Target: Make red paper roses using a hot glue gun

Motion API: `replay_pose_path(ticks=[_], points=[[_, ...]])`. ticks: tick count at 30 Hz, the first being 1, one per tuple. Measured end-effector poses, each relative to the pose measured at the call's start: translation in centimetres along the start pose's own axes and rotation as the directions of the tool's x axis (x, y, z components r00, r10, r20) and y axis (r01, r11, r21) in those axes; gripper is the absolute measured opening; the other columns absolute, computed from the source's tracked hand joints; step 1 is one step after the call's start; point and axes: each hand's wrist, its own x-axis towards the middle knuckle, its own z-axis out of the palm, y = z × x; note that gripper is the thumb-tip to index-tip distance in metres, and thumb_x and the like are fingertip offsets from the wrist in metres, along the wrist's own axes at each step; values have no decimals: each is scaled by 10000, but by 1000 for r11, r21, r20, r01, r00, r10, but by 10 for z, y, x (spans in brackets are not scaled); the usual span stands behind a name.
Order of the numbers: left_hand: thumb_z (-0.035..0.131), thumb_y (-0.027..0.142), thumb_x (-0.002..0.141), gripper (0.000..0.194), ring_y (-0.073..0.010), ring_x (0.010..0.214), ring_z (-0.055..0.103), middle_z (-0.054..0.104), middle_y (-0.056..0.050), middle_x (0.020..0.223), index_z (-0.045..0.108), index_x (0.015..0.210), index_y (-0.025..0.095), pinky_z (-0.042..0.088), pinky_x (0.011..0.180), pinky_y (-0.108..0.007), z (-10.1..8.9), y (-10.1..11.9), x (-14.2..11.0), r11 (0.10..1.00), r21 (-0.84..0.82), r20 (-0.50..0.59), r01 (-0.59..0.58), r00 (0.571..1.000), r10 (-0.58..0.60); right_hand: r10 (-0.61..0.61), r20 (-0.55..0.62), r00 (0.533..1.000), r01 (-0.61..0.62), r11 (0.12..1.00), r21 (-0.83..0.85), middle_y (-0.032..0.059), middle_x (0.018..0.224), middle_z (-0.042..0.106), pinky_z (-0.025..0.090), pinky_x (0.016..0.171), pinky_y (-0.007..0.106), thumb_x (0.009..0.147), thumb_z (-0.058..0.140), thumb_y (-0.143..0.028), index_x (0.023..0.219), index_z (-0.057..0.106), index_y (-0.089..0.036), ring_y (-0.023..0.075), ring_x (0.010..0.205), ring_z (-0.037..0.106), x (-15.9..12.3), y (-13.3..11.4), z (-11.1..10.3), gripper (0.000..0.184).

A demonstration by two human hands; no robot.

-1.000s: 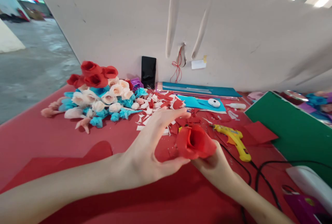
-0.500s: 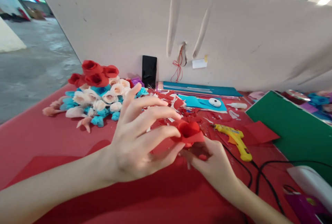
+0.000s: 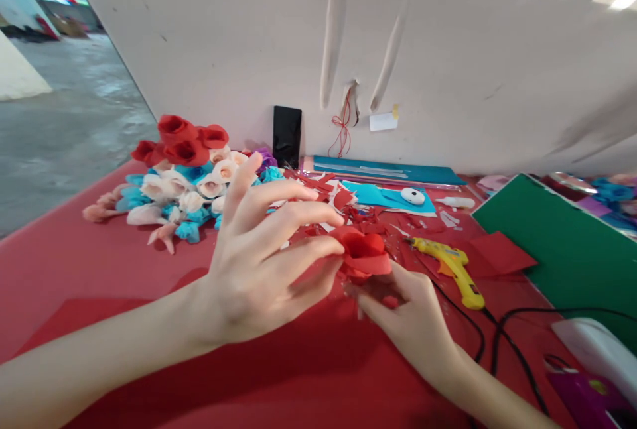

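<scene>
A red paper flower [image 3: 365, 255] with curled petals is held up over the red tabletop. From below and the right, my right hand [image 3: 405, 306] grips its base, fingers closed round it and partly hidden. My left hand [image 3: 271, 260] pinches the left petal edge between thumb and a finger, its other fingers raised and spread. Beneath lies a large sheet of red paper [image 3: 279, 376]. To the left is a heap of finished paper flowers: red ones [image 3: 184, 150] on top, with cream ones [image 3: 192, 201] and blue ones [image 3: 189, 230] below.
A yellow glue gun [image 3: 450, 266] with a black cord lies right of my hands. Red paper scraps [image 3: 365, 220] cover the table behind the flower. A black phone [image 3: 287, 136] leans on the pale wall. A green board [image 3: 557, 250] stands at the right.
My left hand has shifted slightly left and its thumb has moved back from the flower's lower side. The flower's petal now looks more spread at the left. My right hand stays nearly still.
</scene>
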Motion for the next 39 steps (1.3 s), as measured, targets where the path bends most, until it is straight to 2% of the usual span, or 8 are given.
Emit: replay_pose_path(ticks=[15,21,24,27,30,33,37,39], points=[[660,123,657,128,-209,942,515,619,-2,893,624,754,199,222,1050,-586,-2,-2,-3,991,84,24,-101,995,99,-80,-55,995,75,992,-99,-34,524,538,373,412,165,742,586,-227,699,546,-157,68,442,442,-2,2,-1,91],[643,117,657,130,-214,925,522,643,-4,907,606,747,202,249,1028,-592,-2,-2,-1,997,71,11,-37,999,36,-71,9,997,71,997,-40,-27,574,567,409,452,182,751,562,-201,763,548,-167,84,481,489,-1,0,-5,38],[664,187,660,187,-216,923,527,650,-24,897,598,834,183,227,1041,-590,-1,0,0,999,18,4,-31,1000,31,-73,23,997,74,996,-43,-29,555,543,401,441,188,762,548,-212,711,524,-170,84,464,476,-1,-1,-6,71],[674,354,671,358,-227,941,521,649,-55,894,568,944,147,205,1050,-590,1,1,-1,998,-16,5,-58,998,58,-72,42,996,73,997,-8,-30,568,540,392,439,181,774,525,-204,687,509,-176,78,469,479,-1,-2,-6,93],[666,391,680,458,-236,975,510,646,-83,912,541,1018,108,320,1010,-536,4,3,-2,996,-22,21,-87,996,88,-104,64,993,102,994,29,-48,563,503,375,434,157,751,515,-149,662,472,-182,64,474,463,-2,-3,-4,104],[672,351,682,388,-219,953,536,656,-59,898,562,979,126,409,957,-478,5,6,-2,998,-33,9,-58,998,58,-155,69,986,156,988,-5,-67,527,442,331,408,138,721,506,-108,631,425,-183,46,447,411,-3,-4,-2,142],[651,301,706,206,-184,870,574,669,1,833,591,873,197,305,1040,-528,3,11,-1,1000,-14,-14,5,1000,-5,-187,49,981,191,978,-83,-60,536,445,318,420,144,739,505,-137,642,435,-177,49,459,377,-3,-5,-1,127],[642,293,712,175,-178,852,577,669,4,821,595,858,209,296,1053,-518,1,13,0,1000,-19,-8,11,1000,-11,-194,46,980,197,976,-89,-63,527,437,315,418,143,744,508,-140,637,429,-177,47,451,372,-2,-6,-1,138]])
